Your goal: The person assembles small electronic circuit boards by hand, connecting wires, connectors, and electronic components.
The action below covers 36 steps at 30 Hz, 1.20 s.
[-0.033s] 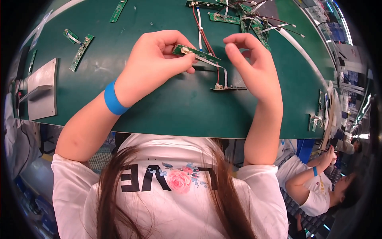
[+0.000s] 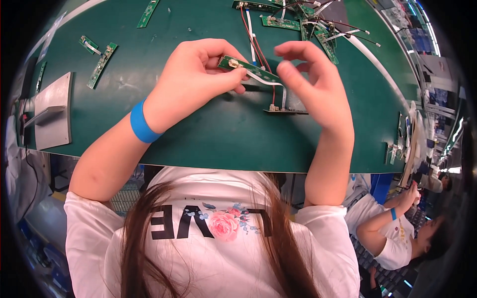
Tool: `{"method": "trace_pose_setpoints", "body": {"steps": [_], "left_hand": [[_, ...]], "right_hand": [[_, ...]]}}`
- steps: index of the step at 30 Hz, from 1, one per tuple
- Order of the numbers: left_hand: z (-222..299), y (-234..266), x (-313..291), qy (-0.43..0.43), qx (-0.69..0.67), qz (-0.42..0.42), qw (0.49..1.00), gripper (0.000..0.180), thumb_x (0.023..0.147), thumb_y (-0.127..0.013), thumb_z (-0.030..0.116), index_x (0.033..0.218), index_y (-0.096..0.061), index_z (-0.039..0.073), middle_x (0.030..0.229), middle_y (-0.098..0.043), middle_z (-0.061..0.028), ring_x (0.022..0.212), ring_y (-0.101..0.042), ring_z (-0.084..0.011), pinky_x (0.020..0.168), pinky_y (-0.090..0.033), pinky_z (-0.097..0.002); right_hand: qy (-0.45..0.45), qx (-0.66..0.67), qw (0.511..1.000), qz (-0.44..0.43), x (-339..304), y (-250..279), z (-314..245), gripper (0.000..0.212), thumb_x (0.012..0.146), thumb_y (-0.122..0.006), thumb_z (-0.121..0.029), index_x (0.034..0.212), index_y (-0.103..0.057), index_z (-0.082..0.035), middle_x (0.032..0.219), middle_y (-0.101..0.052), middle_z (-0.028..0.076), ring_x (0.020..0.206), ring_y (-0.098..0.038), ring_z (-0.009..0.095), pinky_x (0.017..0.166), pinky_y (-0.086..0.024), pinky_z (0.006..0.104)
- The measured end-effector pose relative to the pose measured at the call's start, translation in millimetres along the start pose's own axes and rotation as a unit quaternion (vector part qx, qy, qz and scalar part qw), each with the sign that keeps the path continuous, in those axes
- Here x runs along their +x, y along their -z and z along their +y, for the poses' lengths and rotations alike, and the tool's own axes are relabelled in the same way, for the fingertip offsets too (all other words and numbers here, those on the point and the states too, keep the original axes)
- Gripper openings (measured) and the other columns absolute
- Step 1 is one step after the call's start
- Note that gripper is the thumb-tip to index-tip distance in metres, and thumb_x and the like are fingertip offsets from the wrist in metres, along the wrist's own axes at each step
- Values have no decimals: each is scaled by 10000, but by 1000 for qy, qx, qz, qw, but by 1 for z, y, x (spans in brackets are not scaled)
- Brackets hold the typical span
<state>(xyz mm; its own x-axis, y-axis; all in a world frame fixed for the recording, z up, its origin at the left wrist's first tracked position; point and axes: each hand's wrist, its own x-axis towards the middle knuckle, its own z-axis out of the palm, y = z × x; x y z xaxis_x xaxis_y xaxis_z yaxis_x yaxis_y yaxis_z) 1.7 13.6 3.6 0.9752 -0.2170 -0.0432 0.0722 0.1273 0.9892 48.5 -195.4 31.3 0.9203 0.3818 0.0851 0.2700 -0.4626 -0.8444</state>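
My left hand (image 2: pixel 201 69) pinches a narrow green circuit board (image 2: pixel 251 70) near its left end, beside a pale connector. A white flat cable (image 2: pixel 271 84) curves from this board down to a second small board (image 2: pixel 285 111) seen nearly edge-on below it. A red wire (image 2: pixel 273 94) also runs to that lower board. My right hand (image 2: pixel 315 82) hovers at the right end of the held board, thumb and fingers curved and apart. Whether its thumb touches the board is hard to tell. Behind the held board, dark red wires and a white cable (image 2: pixel 251 37) lead up to another board (image 2: pixel 256 6).
A tangle of green boards and cables (image 2: pixel 310 27) lies at the far right of the green table (image 2: pixel 198 144). Several loose boards (image 2: pixel 102 64) are at the left, near a metal plate with a handle (image 2: pixel 53 111). Another person (image 2: pixel 387 223) sits at the right.
My right hand has come slightly left, its thumb nearer the held board's right end. The held board and its white cable have shifted a little to the right.
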Motion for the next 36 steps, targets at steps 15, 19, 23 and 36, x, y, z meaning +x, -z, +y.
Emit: {"method": "trace_pose_setpoints", "body": {"steps": [15, 19, 23, 36], "left_hand": [[7, -6, -3, 41, -82, -132, 987, 364, 790, -597, -110, 1132, -496, -34, 930, -655, -149, 810, -675, -215, 735, -551, -276], [6, -4, -2, 32, -70, -127, 989, 363, 773, -585, -134, 1116, -508, -47, 947, -644, -147, 814, -674, -225, 740, -552, -282], [8, -8, -4, -1, -120, -98, 988, 367, 776, -597, -100, 1129, -508, -60, 967, -634, -149, 834, -668, -249, 757, -553, -315], [-3, 9, -12, 41, -14, -24, 999, 438, 790, -610, -64, 1208, -481, -78, 985, -647, -116, 867, -644, -157, 793, -519, -255]], "right_hand": [[-151, 242, 935, -213, -9, 1, -15, 124, 864, -594, 2, 978, -588, 51, 884, -628, 64, 745, -597, 73, 598, -468, 177], [-126, 247, 942, -187, -14, -4, -14, 127, 863, -591, 11, 983, -586, 53, 882, -623, 59, 744, -590, 63, 573, -455, 168], [-49, 222, 971, -75, -22, -10, -10, 116, 850, -594, 40, 963, -586, 61, 875, -612, 57, 735, -577, 62, 599, -443, 157], [47, 176, 982, -44, -25, -18, -10, 243, 746, -650, 76, 980, -587, 87, 919, -606, 94, 826, -569, 132, 738, -436, 237]]}}
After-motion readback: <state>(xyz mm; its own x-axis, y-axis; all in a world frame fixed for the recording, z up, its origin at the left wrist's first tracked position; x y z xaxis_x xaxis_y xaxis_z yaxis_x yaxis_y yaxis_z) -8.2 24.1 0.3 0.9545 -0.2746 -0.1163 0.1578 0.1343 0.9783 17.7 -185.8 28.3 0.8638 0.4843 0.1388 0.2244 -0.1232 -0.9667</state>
